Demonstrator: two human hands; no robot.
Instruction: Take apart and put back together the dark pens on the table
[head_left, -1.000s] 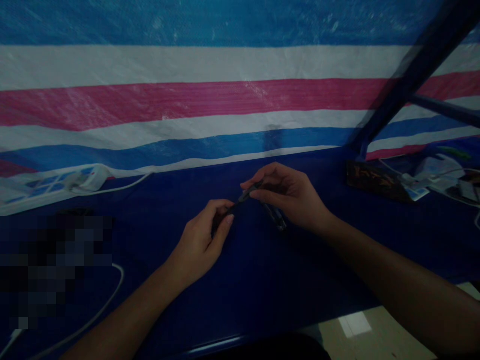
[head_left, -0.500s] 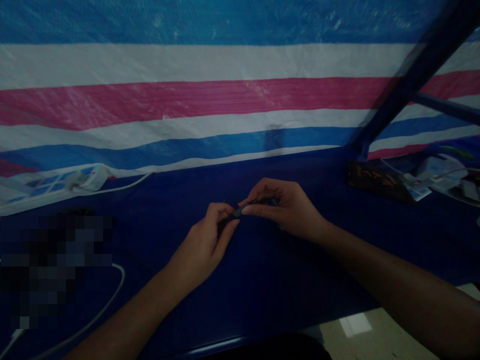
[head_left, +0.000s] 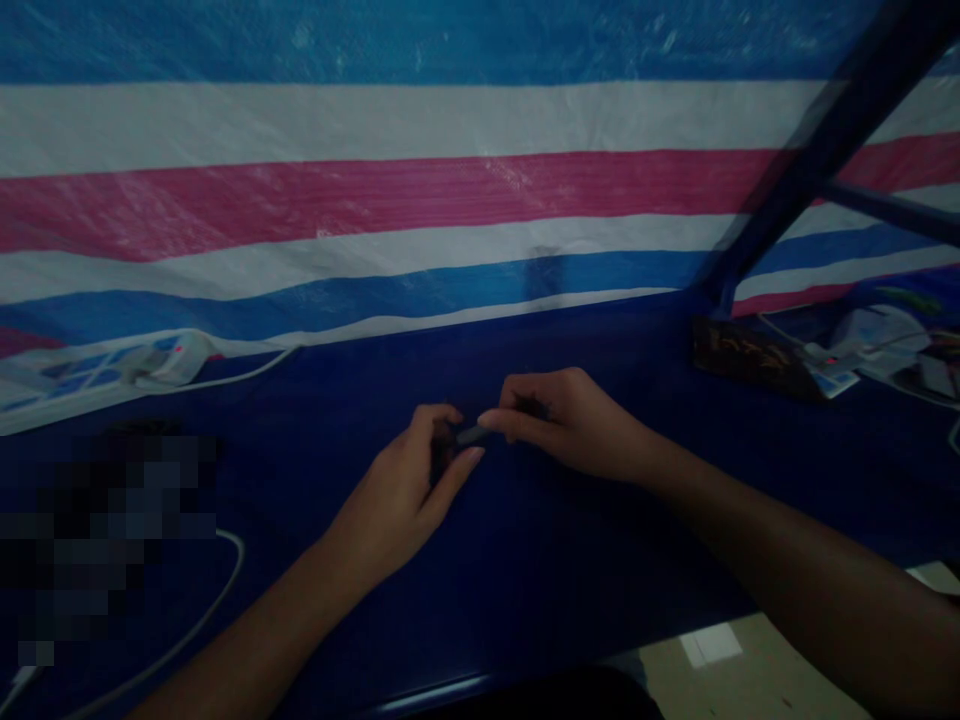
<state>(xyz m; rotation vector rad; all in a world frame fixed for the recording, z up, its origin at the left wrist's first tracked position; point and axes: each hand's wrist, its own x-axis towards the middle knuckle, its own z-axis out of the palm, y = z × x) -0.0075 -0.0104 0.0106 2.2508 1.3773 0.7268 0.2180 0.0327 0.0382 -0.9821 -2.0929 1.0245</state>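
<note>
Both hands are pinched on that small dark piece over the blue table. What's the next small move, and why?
Probably keep pressing the ends together: the left hand and right hand each pinch one end of the slim dark piece, fingertips almost meeting.

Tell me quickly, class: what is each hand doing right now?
Left hand: closed on one end of a small dark object.
Right hand: closed on the object's other end.
</note>
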